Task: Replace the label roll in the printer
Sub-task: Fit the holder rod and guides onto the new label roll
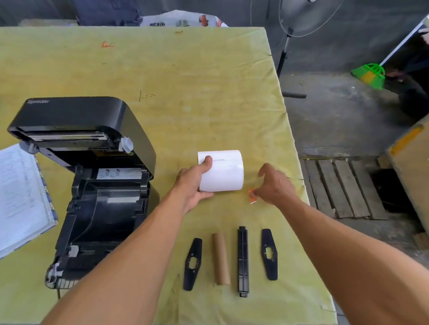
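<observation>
Gripping: my left hand wraps the near-left end of the label roll, thumb over the top and fingers curled beneath.
Roll position: on its side, at or just above the table, to the right of the open printer and not yet in it.
Other hand: my right hand is curled down over a small orange tab just right of the roll. I cannot tell whether my fingers pinch it or only touch it.
Risk, unwinding: a thin edge line runs across the top of the roll. If that is the free end, a slack hold could let the outer wrap spring loose and crease.
Risk, one-ended hold: I hold the roll by one end only, so it could tip or slide out as I lift it.
Risk, sticky scrap: the tab may cling to my fingers or to the labels and get carried into the printer.
Parts near me: cardboard core, black spindle and two side guides lie in a row near the table's front edge.
Risk, assembly: seating the roll without spindle and guides, or with the feed the wrong way round, would probably misfeed.
Risk, clutter: reaching across could knock a guide off that edge.
</observation>
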